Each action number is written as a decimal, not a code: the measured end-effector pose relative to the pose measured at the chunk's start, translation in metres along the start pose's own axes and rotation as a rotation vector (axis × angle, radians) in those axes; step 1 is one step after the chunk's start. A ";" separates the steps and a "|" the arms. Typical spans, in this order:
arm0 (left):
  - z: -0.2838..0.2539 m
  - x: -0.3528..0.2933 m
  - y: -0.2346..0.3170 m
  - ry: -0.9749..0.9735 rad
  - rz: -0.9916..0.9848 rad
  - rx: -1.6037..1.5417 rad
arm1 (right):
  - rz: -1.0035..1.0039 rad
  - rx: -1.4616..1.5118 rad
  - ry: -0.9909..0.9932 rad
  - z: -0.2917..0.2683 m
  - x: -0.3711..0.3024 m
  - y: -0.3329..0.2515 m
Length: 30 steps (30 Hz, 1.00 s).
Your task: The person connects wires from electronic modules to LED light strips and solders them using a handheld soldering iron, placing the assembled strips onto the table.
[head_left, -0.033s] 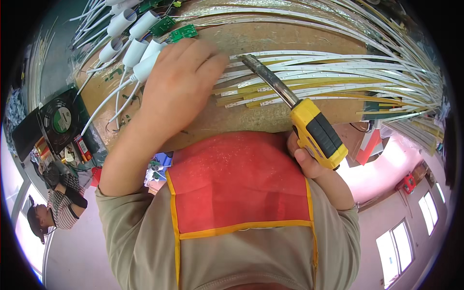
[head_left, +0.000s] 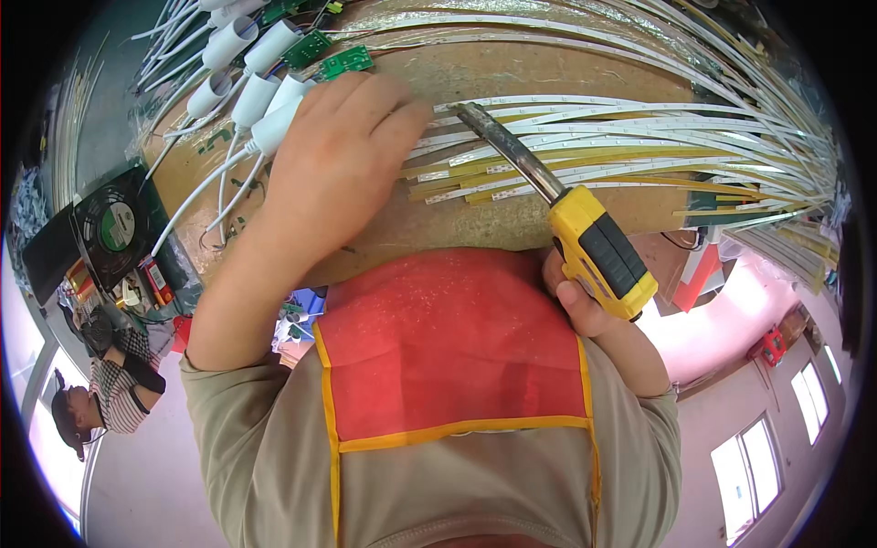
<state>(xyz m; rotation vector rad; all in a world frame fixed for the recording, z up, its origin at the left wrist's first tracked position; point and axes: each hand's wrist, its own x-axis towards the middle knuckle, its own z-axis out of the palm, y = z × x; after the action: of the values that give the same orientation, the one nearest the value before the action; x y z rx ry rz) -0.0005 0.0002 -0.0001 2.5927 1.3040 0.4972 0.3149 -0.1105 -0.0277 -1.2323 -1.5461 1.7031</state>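
My left hand (head_left: 338,173) lies curled on the brown workbench (head_left: 475,224), fingertips pressing on the near ends of long white and yellow LED strips (head_left: 639,137). My right hand (head_left: 585,306) grips the yellow and black handle of a soldering iron (head_left: 598,247). Its dark metal tip (head_left: 470,111) points up and left, right beside my left fingertips and the strip ends. What lies under my left palm is hidden.
Several white tubular housings with cables (head_left: 256,91) and small green circuit boards (head_left: 347,62) lie behind my left hand. A black fan (head_left: 114,224) stands at the bench's left end. Another person (head_left: 100,393) sits at the lower left. Strips fan out to the right.
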 end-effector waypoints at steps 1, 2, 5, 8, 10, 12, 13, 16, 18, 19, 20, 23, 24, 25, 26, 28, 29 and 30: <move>0.000 0.000 -0.001 0.000 0.006 -0.006 | 0.003 -0.005 0.002 0.000 0.000 0.000; -0.001 0.000 -0.001 -0.004 0.005 -0.005 | 0.005 -0.011 0.004 0.000 0.000 -0.001; 0.000 0.000 -0.001 0.008 0.027 -0.010 | 0.011 -0.009 0.013 -0.001 -0.001 -0.002; 0.001 -0.001 -0.001 0.003 0.031 0.001 | 0.036 -0.005 -0.009 -0.001 -0.002 -0.001; 0.003 -0.001 -0.002 0.027 0.052 0.019 | 0.031 0.059 0.038 0.001 -0.003 0.000; 0.004 -0.001 -0.002 0.049 0.066 0.011 | 0.027 0.070 0.044 0.001 -0.003 0.000; 0.005 -0.001 -0.003 0.069 0.079 0.004 | 0.027 0.064 0.040 0.001 -0.003 -0.001; 0.007 -0.002 -0.003 0.093 0.087 0.009 | 0.017 0.096 0.042 0.001 -0.003 -0.001; 0.008 -0.003 -0.003 0.091 0.085 0.008 | 0.023 0.106 0.041 0.001 -0.002 -0.002; 0.008 -0.003 -0.003 0.089 0.084 0.007 | 0.029 0.104 0.040 0.001 -0.002 -0.002; 0.007 -0.003 -0.002 0.089 0.084 0.006 | 0.034 0.102 0.038 0.001 -0.003 -0.003; 0.007 -0.003 -0.001 0.122 0.095 0.004 | 0.036 0.108 0.070 0.003 -0.003 -0.003; 0.007 -0.003 -0.001 0.100 0.084 0.014 | 0.032 0.122 0.078 0.003 -0.003 -0.003; 0.007 -0.003 -0.001 0.077 0.072 0.024 | 0.030 0.129 0.082 0.003 -0.002 -0.003; 0.007 -0.003 -0.001 0.077 0.072 0.025 | 0.028 0.137 0.086 0.003 -0.002 -0.003; 0.008 -0.003 0.000 0.072 0.064 0.035 | 0.022 0.125 0.050 0.001 0.000 -0.004; 0.009 -0.003 0.000 0.072 0.064 0.034 | 0.021 0.122 0.038 0.001 0.000 -0.004; 0.009 -0.003 -0.001 0.059 0.074 0.046 | 0.012 0.122 0.023 0.001 0.001 -0.005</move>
<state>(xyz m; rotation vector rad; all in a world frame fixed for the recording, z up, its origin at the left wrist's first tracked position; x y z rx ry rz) 0.0006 -0.0021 -0.0092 2.6918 1.2553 0.5676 0.3126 -0.1090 -0.0233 -1.1975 -1.4027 1.7571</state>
